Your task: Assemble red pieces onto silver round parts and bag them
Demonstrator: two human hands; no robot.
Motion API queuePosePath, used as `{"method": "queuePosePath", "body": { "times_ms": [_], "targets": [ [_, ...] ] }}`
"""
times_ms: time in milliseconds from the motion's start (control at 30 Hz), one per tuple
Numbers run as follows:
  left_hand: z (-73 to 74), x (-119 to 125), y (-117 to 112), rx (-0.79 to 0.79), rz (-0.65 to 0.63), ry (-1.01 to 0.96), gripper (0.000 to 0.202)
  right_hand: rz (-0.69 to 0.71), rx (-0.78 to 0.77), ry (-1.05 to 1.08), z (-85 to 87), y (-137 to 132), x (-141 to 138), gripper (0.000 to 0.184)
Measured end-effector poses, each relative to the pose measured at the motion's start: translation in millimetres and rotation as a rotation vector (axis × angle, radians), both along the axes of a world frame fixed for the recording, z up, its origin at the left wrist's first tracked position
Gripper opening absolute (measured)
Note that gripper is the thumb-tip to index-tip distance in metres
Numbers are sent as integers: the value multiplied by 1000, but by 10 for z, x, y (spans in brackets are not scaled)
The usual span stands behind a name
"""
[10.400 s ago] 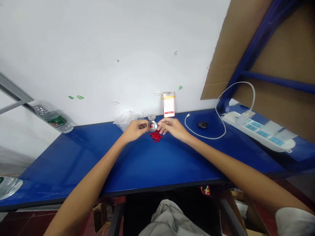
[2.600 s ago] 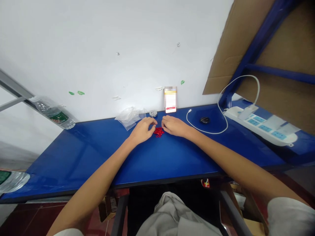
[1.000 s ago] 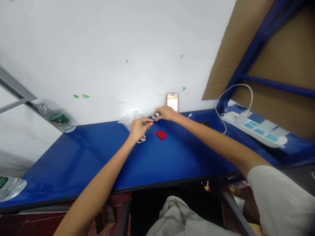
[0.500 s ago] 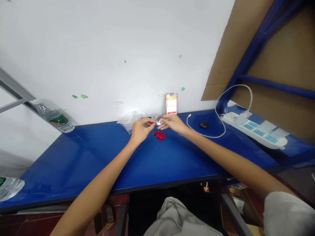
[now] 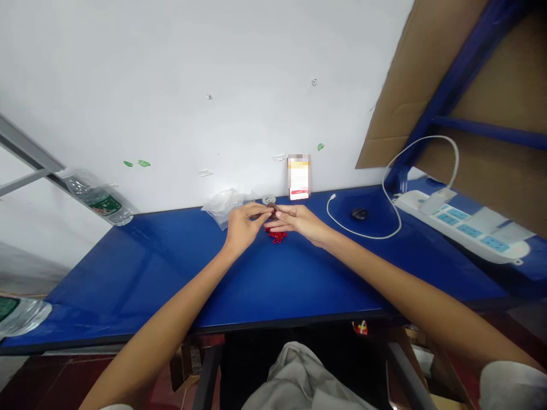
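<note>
My right hand [image 5: 303,223] holds a small round metal disc [image 5: 272,209] between thumb and fingers, its face looking dark brownish from here. Pinched together, the fingertips of my left hand [image 5: 244,226] meet the disc's left edge; whatever they grip is hidden. Just below my right fingers, a small heap of red cord loops [image 5: 278,236] lies on the blue table [image 5: 273,279], partly covered by that hand. Right behind the disc sits a small white round piece [image 5: 269,200].
A crumpled clear plastic bag [image 5: 222,208] lies behind my left hand. An upright lit phone [image 5: 299,177] leans against the wall. To the right are a white cable [image 5: 363,234], a black mouse-like object [image 5: 359,213] and a power strip [image 5: 461,226]. Water bottles [image 5: 100,199] stand left.
The disc has tilted, its shiny silver face now looking dark. My right hand has turned and lowered slightly over the red loops. Red between my left fingers no longer shows. The view has shifted slightly.
</note>
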State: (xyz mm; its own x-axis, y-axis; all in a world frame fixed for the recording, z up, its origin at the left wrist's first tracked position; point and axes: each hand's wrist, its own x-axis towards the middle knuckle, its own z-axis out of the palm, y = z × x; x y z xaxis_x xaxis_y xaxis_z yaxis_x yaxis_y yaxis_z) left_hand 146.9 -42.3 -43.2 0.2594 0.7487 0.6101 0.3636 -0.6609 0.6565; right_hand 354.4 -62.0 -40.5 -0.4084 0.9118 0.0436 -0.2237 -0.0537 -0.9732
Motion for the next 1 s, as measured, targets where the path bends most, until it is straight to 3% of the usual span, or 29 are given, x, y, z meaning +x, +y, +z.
{"method": "queuePosePath", "body": {
  "times_ms": [200, 600, 733, 867, 1000],
  "targets": [
    [-6, 16, -25, -202, 41, -125, 13, -12, 14, -1, -72, 15, -6, 42],
    [62, -38, -50, -19, 40, 40, 13, -133, 135, 82, -279, 86, -128, 59],
    [79, -43, -63, -27, 26, 47, 13, -238, 242, -5, -338, 102, -138, 59],
    [68, -18, -55, -174, 18, -87, 12, -369, 387, -167, -273, 37, -103, 52],
    [91, -19, -14, -322, -75, -207, 17, -393, 508, -217, -189, -28, -89, 46]
  ]
}}
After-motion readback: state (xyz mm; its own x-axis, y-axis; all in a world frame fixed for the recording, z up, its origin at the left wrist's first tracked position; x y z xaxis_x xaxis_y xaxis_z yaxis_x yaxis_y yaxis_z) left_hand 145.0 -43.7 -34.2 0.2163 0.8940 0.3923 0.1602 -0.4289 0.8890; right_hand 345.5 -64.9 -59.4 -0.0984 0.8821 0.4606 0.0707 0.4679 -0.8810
